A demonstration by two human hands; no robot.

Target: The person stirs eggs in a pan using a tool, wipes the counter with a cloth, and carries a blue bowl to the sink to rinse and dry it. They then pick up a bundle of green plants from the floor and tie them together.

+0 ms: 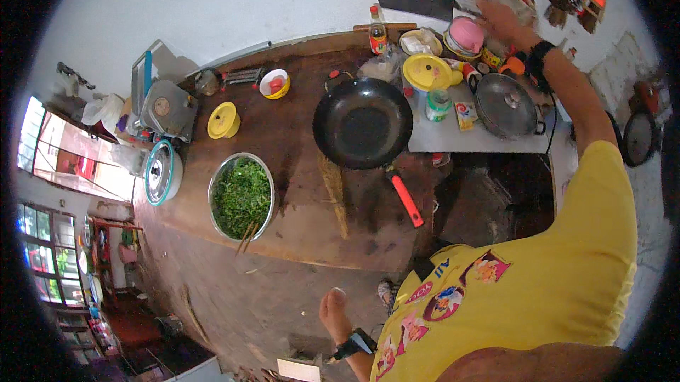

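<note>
At the upper right my right hand [502, 23], blurred, is closed at the handle end of a broad dark kitchen knife [419, 2], whose blade points left before the wall. My left hand [334, 310] is low in front of me, below the table's edge, fingers curled together; a pale spot shows at the fingertips. A black wok [364, 123] with a red handle [406, 201] rests on the wooden table. To its left is a metal bowl [273, 196] of chopped greens [241, 196], with chopsticks [246, 237] leaning on its rim.
A lidded pan [507, 106], a green-lidded jar [438, 105], a yellow lidded bowl [426, 72] and a pink bowl [466, 34] crowd the right side. A sauce bottle [377, 34] stands by the wall. Further left are another yellow container [223, 120] and a lidded pot [162, 172].
</note>
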